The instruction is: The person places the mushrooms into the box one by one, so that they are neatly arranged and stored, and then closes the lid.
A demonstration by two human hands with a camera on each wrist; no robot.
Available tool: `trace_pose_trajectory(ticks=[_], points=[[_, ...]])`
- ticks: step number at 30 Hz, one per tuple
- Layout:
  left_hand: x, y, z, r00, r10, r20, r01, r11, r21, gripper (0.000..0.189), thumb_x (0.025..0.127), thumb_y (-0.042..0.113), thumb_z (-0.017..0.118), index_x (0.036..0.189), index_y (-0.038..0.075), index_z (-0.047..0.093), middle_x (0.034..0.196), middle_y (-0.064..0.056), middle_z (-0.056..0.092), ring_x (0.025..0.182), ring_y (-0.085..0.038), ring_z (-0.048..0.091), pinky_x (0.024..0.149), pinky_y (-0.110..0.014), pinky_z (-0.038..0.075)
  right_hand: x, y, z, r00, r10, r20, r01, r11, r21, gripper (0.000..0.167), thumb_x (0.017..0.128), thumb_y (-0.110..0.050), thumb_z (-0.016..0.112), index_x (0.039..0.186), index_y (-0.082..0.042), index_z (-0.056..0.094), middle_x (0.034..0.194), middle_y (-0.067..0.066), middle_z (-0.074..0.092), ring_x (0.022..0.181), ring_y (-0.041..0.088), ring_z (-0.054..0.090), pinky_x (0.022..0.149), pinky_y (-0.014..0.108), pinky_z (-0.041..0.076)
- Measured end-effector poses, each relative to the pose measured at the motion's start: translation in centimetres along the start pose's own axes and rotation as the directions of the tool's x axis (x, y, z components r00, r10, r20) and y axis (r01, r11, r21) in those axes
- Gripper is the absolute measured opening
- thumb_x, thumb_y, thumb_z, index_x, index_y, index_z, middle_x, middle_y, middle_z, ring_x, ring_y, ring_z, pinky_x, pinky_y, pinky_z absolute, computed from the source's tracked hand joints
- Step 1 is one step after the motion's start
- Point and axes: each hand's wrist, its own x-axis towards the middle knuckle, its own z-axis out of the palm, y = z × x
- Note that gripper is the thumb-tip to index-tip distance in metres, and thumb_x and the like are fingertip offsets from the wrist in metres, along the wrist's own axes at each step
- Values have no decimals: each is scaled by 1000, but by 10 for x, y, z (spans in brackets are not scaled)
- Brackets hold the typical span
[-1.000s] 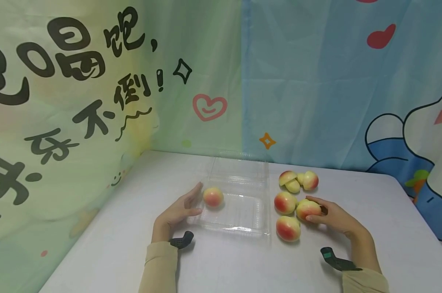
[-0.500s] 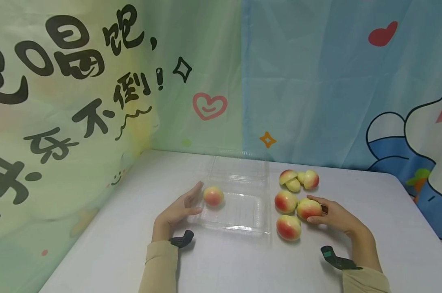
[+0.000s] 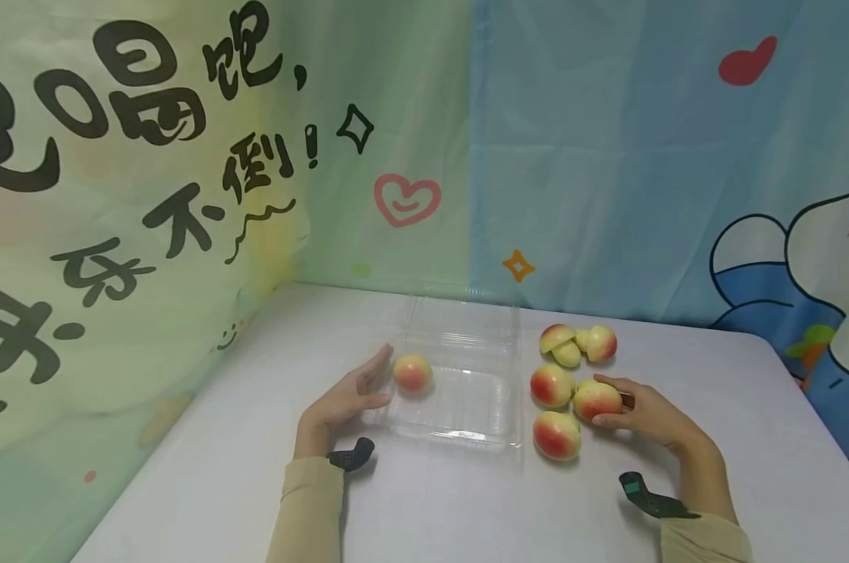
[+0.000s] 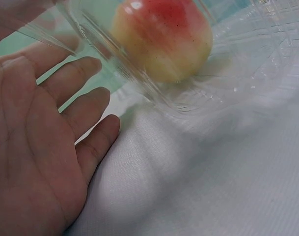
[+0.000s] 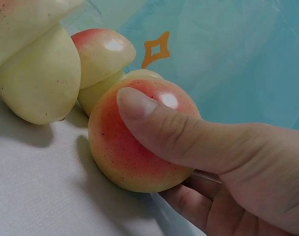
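My right hand (image 3: pixel 653 418) holds a toy mushroom (image 3: pixel 597 400) by its rounded red-and-yellow cap. In the right wrist view the thumb (image 5: pixel 176 130) presses across that cap, with the other fingers curled underneath. A clear plastic box (image 3: pixel 460 438) lies with its lid folded back. Inside, at the left, sits another toy mushroom (image 3: pixel 413 374), its red-and-yellow cap showing. My left hand (image 3: pixel 347 397) rests at the box's left side, fingers spread and fairly straight. The left wrist view shows the palm (image 4: pixel 34 157) facing the plastic wall, part of the hand lying behind the plastic.
Two more mushrooms (image 3: pixel 552 385) (image 3: pixel 557 435) lie right of the box, close to the held one. Behind them are further mushrooms (image 3: pixel 565 345) on their sides, pale stems showing. A white cloth covers the table (image 3: pixel 481 508). Printed curtains (image 3: pixel 607 156) hang behind and at the left.
The head view has shifted slightly. Both hands, the box and the mushrooms keep the same places relative to one another.
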Motion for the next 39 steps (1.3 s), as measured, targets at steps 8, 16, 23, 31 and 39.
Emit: trace_pose_trajectory(ticks=[8, 16, 23, 31, 39], points=[[0, 1, 0, 1000, -1, 4, 1, 1000, -18, 89, 83, 10, 69, 153, 18, 15, 160, 8, 10, 148, -11, 6, 121, -36, 5, -10, -4, -9, 999, -17, -33, 17, 1000, -15, 86, 80, -46, 71, 146, -5, 35, 142, 26, 43, 127, 43, 41, 101, 64, 36], [-1, 4, -2, 1000, -6, 4, 6, 999, -31, 89, 83, 8, 69, 153, 18, 15, 160, 11, 11, 148, -8, 7, 121, -34, 5, -17, -10, -19, 992, -91, -88, 86, 995, -59, 81, 82, -44, 70, 145, -7, 37, 143, 23, 44, 127, 39, 45, 99, 49, 46], [-1, 1, -2, 1000, 3, 6, -3, 1000, -9, 89, 83, 7, 68, 153, 18, 14, 160, 8, 10, 148, -11, 6, 121, -36, 5, -19, -22, -23, 991, -108, -81, 106, 994, -26, 82, 82, -41, 70, 147, -6, 34, 146, 25, 39, 127, 39, 44, 94, 31, 52], [0, 0, -2, 1000, 2, 8, -2, 1000, -14, 89, 83, 6, 68, 153, 19, 15, 160, 8, 10, 148, -12, 6, 121, -37, 5, -21, -32, -23, 978, -178, -105, 183, 983, 34, 78, 84, -32, 71, 146, -4, 34, 146, 23, 39, 109, -12, 44, 84, 2, 41], [-1, 3, -1, 1000, -5, 6, 5, 1000, -29, 89, 83, 7, 69, 153, 18, 15, 160, 8, 11, 148, -12, 6, 121, -37, 5, -16, -49, -16, 979, -177, -102, 183, 982, 46, 82, 84, -37, 70, 148, -5, 31, 150, 22, 31, 128, 38, 42, 88, 4, 42]])
